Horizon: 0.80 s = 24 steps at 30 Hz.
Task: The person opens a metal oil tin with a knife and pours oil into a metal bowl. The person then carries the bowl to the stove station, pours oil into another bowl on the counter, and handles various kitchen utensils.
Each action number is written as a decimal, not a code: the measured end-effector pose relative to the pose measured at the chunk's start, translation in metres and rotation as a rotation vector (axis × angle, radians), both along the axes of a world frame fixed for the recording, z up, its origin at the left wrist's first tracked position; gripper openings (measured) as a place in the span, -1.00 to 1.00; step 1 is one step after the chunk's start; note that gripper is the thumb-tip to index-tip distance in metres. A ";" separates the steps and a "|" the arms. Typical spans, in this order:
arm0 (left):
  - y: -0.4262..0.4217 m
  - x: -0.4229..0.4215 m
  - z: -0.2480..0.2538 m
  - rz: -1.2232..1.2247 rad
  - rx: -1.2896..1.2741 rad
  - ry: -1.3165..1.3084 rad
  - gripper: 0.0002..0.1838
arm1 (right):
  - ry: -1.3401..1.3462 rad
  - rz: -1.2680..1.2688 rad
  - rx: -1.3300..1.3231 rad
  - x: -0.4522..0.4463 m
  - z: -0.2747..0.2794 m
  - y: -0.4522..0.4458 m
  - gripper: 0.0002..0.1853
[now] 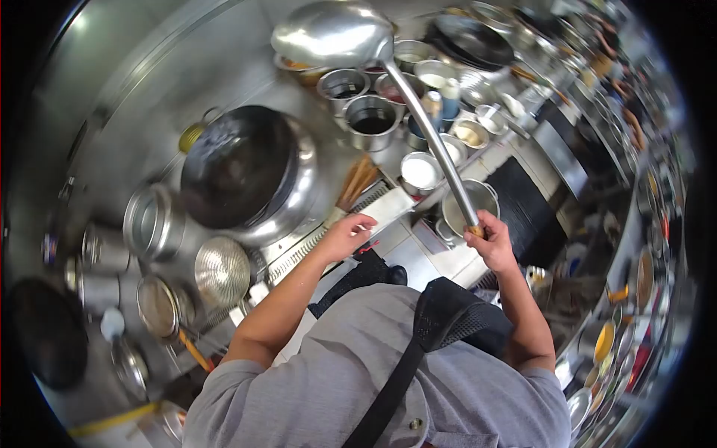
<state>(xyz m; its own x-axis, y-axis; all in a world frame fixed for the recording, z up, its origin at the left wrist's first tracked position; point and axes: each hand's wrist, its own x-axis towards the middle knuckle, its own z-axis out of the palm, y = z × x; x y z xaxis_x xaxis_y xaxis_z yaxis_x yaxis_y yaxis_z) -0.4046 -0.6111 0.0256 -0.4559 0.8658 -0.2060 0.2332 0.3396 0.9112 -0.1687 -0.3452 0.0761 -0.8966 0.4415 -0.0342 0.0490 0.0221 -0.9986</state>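
Observation:
My right hand [489, 240] grips the end of a long-handled metal ladle [427, 127]. Its big shiny bowl is raised at the top of the view, over several pots. My left hand [348, 237] is held near the stove's front edge with loosely bent fingers and nothing in it. Just beyond that hand, a bamboo wok brush [357, 181] rests at the stove edge. A dark wok [237, 166] sits tilted on the burner to the left, inside a shiny metal ring.
Pots of dark liquid [371, 119] and a bowl of white contents [420, 172] stand ahead. A perforated skimmer [222, 270] and a round strainer [158, 305] lie at the left. A tall pot [469, 211] is below the ladle handle. Other people's arms [633, 123] show at far right.

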 end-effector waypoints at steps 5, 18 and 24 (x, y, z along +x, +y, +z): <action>-0.023 0.013 0.028 0.075 0.146 0.070 -0.70 | -0.143 0.490 -0.021 -0.081 0.014 -0.013 -0.83; -0.128 0.046 0.145 0.669 0.564 0.015 -0.61 | 0.022 1.287 -0.436 -0.205 0.041 -0.234 -0.73; -0.246 0.102 0.163 1.083 0.704 0.037 -0.72 | 0.208 1.610 0.043 -0.221 0.051 -0.281 -0.57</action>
